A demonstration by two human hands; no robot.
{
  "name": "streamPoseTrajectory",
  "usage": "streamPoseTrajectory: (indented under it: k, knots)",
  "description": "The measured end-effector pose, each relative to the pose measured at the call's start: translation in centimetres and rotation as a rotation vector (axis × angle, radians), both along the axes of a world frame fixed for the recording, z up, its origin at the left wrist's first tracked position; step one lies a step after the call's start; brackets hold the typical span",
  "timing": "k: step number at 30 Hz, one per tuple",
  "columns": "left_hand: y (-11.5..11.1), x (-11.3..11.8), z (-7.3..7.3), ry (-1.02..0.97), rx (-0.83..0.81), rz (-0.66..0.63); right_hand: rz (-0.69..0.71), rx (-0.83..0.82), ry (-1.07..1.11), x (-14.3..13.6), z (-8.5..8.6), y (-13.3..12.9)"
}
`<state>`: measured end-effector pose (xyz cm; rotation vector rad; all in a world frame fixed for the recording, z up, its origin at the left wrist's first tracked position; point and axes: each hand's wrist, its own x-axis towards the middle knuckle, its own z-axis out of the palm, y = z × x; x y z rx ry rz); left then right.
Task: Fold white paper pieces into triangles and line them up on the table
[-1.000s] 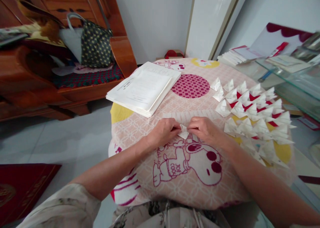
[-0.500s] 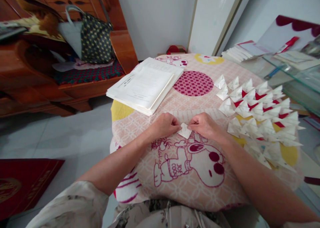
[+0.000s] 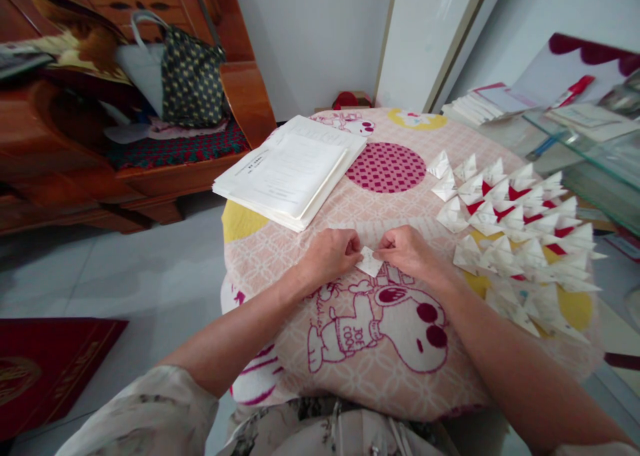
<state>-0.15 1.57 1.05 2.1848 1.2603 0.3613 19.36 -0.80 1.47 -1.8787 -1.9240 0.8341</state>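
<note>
A small folded white paper (image 3: 369,263) is held just above or on the patterned tablecloth (image 3: 350,383), near the middle. My left hand (image 3: 336,251) pinches its left corner between thumb and fingers. On the opposite corner, my right hand (image 3: 404,249) has a similar pinch. Several folded paper pieces (image 3: 500,223) with upright points stand in rows on the right side of the table. Behind my left hand lies a stack of white sheets (image 3: 295,169) with print on the top one.
A glass shelf (image 3: 590,156) with papers and a red pen (image 3: 575,91) borders the table on the right. At the left are a wooden bench (image 3: 190,166) holding a patterned bag (image 3: 193,76), and a red bag (image 3: 55,369) on the floor.
</note>
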Motion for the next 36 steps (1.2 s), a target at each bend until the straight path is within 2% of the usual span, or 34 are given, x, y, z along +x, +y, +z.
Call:
streamPoseTrajectory:
  k: [6,11,14,17,20,25,32,36]
  knots:
    - [0.7,1.0,0.3,0.025,-0.027,-0.019,-0.002,-0.006,0.003,0.1,-0.4,0.0]
    - [1.0,1.8,0.6,0.044,-0.056,0.017,-0.015,0.004,0.076,0.4,-0.5,-0.2]
    - [1.1,1.4,0.1,-0.139,-0.152,0.029,-0.045,-0.086,0.281,1.0,-0.4,-0.4]
    - [1.3,0.7,-0.4,-0.385,-0.378,0.051,-0.074,-0.154,0.540,1.8,-0.2,-0.8]
    - [1.5,0.3,-0.5,-0.562,-0.554,0.070,-0.046,-0.159,0.694,2.1,-0.1,-1.1]
    - [1.3,0.2,0.0,-0.684,-0.505,0.106,-0.034,-0.109,0.787,1.6,0.2,-1.3]
    - [0.8,0.3,0.1,-0.727,-0.461,0.077,-0.076,0.030,0.765,1.2,-0.4,-1.6]
    - [0.5,0.2,0.4,-0.731,-0.372,0.076,-0.081,0.055,0.703,1.2,-0.6,-1.8]
